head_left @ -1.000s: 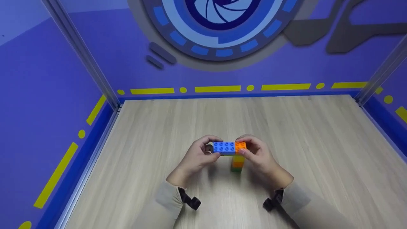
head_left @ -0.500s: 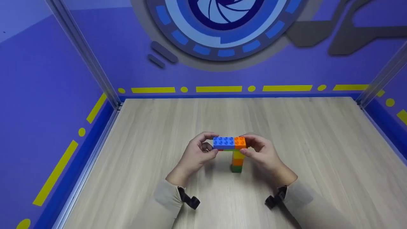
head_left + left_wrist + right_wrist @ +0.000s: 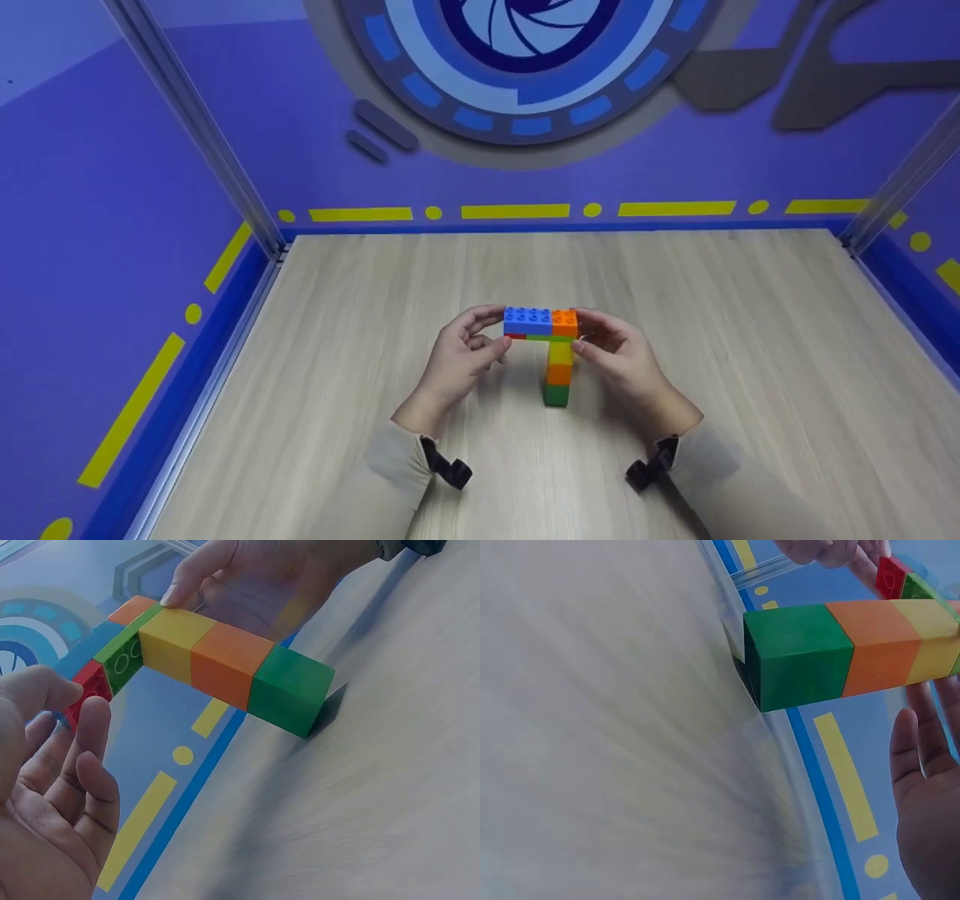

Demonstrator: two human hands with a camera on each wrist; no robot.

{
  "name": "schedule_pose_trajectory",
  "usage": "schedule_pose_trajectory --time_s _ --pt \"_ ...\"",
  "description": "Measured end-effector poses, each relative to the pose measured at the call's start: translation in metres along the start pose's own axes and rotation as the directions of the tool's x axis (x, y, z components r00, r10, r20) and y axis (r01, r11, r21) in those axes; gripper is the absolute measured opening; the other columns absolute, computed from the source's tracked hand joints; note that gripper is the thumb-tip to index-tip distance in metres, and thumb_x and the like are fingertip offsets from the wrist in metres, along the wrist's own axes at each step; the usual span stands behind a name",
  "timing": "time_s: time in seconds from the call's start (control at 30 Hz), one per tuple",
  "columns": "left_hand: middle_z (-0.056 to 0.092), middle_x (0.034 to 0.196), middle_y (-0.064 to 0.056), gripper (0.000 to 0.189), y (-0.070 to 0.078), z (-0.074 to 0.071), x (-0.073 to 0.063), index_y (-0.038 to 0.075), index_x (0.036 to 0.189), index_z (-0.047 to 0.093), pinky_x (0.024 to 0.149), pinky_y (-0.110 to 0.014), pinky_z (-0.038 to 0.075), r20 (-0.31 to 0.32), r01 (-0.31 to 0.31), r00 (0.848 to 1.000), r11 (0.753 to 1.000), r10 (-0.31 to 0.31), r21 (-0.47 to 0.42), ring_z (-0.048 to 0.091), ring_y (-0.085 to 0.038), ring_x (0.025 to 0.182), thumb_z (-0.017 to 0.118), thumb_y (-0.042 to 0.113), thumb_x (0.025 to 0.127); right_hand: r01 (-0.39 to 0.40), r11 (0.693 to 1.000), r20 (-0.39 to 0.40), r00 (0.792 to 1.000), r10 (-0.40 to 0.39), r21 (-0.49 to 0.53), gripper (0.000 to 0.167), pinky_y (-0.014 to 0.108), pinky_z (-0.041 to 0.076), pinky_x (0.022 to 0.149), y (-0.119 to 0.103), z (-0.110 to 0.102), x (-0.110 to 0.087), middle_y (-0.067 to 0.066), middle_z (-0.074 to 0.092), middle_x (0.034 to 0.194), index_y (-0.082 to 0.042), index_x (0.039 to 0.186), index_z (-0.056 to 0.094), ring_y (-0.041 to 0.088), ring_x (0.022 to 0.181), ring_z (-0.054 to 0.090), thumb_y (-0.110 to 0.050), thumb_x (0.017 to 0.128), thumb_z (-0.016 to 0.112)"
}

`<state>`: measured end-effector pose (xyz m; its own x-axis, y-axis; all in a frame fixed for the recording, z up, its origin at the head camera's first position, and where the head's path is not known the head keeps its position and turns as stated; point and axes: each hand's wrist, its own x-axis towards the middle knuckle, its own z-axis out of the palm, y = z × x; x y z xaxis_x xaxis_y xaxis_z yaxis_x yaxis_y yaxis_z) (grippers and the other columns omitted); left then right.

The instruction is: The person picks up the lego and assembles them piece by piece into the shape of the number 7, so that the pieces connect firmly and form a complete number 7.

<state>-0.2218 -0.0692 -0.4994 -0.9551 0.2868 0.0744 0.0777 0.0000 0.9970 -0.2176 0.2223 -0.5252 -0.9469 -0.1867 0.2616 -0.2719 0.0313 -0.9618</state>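
Note:
A toy brick structure stands between my hands in the head view. Its column runs from a dark green brick [image 3: 556, 395] through an orange brick [image 3: 231, 664] to a yellow brick [image 3: 175, 643]. Across the top lie a light green piece [image 3: 123, 660] and a red piece [image 3: 91, 688], with a blue brick [image 3: 528, 321] and a second orange brick [image 3: 565, 323] over them. My left hand [image 3: 459, 356] pinches the overhanging red and blue end. My right hand [image 3: 619, 356] grips the orange end, thumb in front. Whether the column's foot fully touches the table is unclear.
The wooden table [image 3: 360, 315] spreads around the bricks. Blue-purple panels [image 3: 247, 135] with yellow marks rise at the back and both sides, joined by metal corner posts [image 3: 196, 127]. Black straps [image 3: 651, 465] sit on both wrists.
The top of the brick structure has moved away from me and up in view, showing more of its column. Both hands have moved with it, still holding the two ends.

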Motion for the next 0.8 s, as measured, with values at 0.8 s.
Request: schedule_pose_trajectory --time_s 0.8 --pt "0.081 0.137 -0.015 0.03 -0.027 0.01 0.033 0.005 0.13 0.084 0.065 -0.019 0.054 -0.249 0.018 0.968 0.993 0.011 0.114 0.066 -0.013 0.074 0.085 0.02 0.104 -0.162 0.978 -0.052 0.986 0.156 -0.132 0.053 0.012 0.054 0.109 0.006 0.002 0.01 0.022 0.053 0.171 -0.001 0.156 0.065 0.039 0.141 0.066 0.002 0.105 0.074"
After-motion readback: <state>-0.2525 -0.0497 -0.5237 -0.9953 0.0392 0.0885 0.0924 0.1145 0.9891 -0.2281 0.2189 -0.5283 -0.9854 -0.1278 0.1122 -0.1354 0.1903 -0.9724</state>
